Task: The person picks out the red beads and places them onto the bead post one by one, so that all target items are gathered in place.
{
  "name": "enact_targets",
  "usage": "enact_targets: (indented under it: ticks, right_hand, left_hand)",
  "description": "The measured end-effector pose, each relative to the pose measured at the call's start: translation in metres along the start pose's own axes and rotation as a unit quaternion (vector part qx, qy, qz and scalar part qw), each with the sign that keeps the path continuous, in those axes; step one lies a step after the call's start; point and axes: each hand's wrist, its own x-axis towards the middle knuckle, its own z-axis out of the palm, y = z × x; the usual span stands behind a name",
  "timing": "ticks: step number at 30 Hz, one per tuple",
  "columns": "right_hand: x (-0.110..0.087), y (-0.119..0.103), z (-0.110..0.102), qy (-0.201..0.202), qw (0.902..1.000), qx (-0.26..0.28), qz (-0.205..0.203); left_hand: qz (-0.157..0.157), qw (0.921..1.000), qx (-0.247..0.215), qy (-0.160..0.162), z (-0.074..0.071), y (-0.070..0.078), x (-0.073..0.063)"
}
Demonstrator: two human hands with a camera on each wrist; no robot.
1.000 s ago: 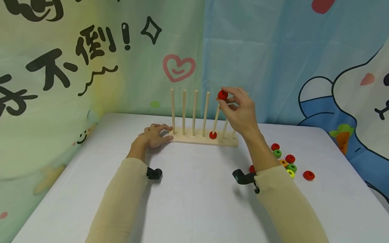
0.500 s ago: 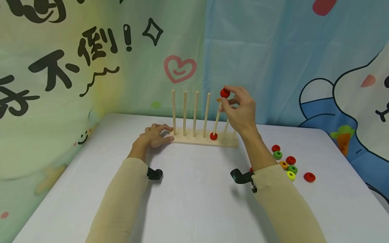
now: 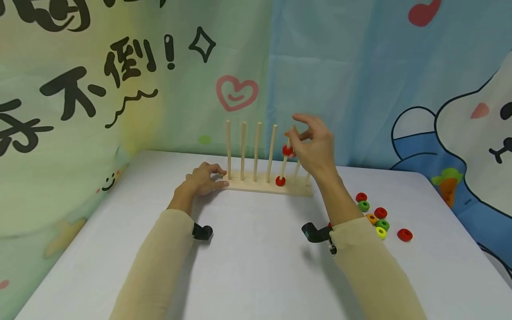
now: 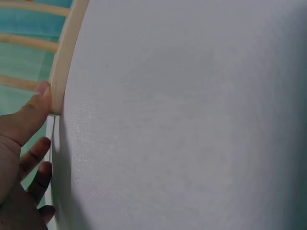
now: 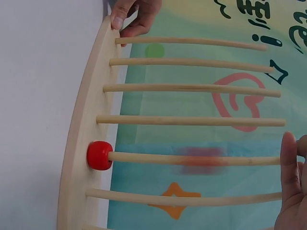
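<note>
A wooden peg board [image 3: 260,185] with a row of upright pegs stands toward the back of the white table. My left hand [image 3: 202,178] holds its left end, thumb and index finger at either side of the board. One red bead [image 5: 100,155] sits at the foot of a peg right of the middle. A second red bead [image 3: 287,150] is partway up that same peg, blurred in the right wrist view. Beside the peg's top is my right hand [image 3: 316,146], thumb and index finger apart with nothing between them.
To the right lie several loose beads: red beads [image 3: 405,235], green beads [image 3: 363,206], an orange bead [image 3: 371,218] and a yellow bead [image 3: 381,232]. Another red one is mostly hidden by the right forearm. A printed cloth [image 3: 312,80] hangs behind the table.
The red bead was pinched over the peg's top; the right hand has let it go and it has dropped partway down the peg. The left hand has stayed at the board's end.
</note>
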Motion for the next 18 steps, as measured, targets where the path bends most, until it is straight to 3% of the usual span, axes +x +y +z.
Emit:
enact_targets:
  ticks: [2,7,14,18]
  right_hand:
    - [-0.002,-0.012,-0.003,0.004,0.9999,0.001,-0.012]
    - [-0.008,-0.013,-0.005,0.008,0.9983,0.012,-0.056]
    - [-0.021,-0.017,-0.016,-0.022,0.9963,0.035,-0.076]
    - [-0.028,-0.018,-0.025,-0.055,0.9933,0.019,-0.100]
  left_hand:
    - [0.005,1.0000,0.005,0.006,0.001,0.001,0.001]
    - [0.005,0.9998,0.016,0.013,0.002,0.001,0.000]
    - [0.034,0.9989,0.029,0.013,0.001,0.001,-0.001]
    - [0.050,0.9979,0.037,0.019,-0.001,0.002,-0.001]
